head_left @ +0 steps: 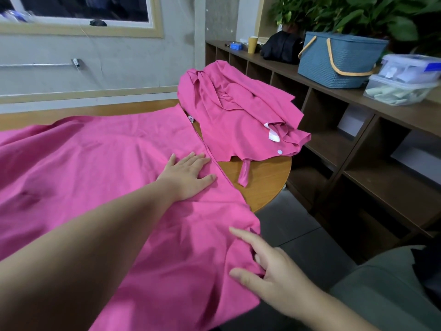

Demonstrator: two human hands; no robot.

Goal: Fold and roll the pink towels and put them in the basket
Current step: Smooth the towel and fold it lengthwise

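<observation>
A pink towel (100,163) lies spread flat over the round wooden worktop (262,177), running from the far left across to a right edge that slants from far to near. The left hand (187,174) rests palm-down on it just inside that edge, fingers straight and slightly spread, pressing the cloth flat. Nearer and further right, the right hand (267,266) is at the towel's near right corner, where the cloth hangs off the worktop; its forefinger points out straight while the thumb and curled fingers seem to pinch the hem. So the corner sits directly in the right hand, and the towel's long axis stretches away to the left, which suggests the fold would carry this corner leftward across the pinned cloth. Beyond the left hand, a heap of unfolded pink towels (238,108) lies on the far right of the worktop. The blue basket (338,60) stands well apart, on the shelf (358,96) at far right.
</observation>
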